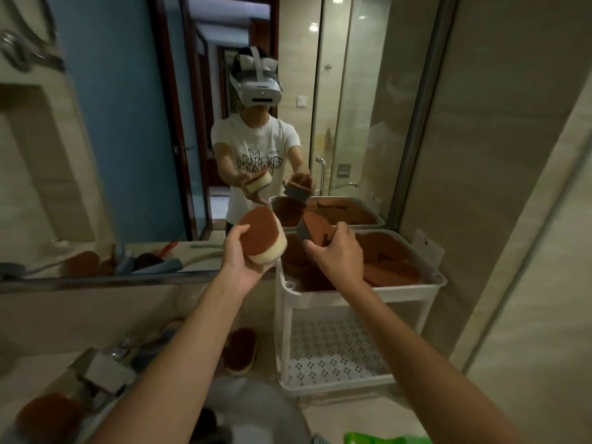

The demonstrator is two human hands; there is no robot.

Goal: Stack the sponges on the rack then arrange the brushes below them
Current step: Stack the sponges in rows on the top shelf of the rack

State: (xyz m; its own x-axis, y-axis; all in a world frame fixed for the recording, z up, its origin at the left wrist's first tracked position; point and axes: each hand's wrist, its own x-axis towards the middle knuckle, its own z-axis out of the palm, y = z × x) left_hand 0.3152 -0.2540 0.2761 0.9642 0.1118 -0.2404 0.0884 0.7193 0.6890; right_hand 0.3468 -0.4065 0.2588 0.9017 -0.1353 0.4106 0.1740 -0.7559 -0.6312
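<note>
Above the rack's (320,291) top-tier front-left corner, we gripped a cream-backed sponge (264,240) in our left hand (243,261) and a grey-backed sponge (315,230) in our right hand (339,251), other sponges (390,267) filling that tier.

The rack (358,296) stands on the counter (352,415) at the right, against the mirror (128,123) behind it. Its top tray (413,288) holds a heap of sponges (389,264); the lower shelf (330,357) sits beneath. Above the tray's left edge the left hand (243,257) holds one sponge (264,238) – the right hand (339,251), just beside it, holds another (315,230) over the tray. Left of the rack a sponge (242,350) lies on the counter, the faucet (105,363) farther left – the basin (256,411) lies nearest.
</note>
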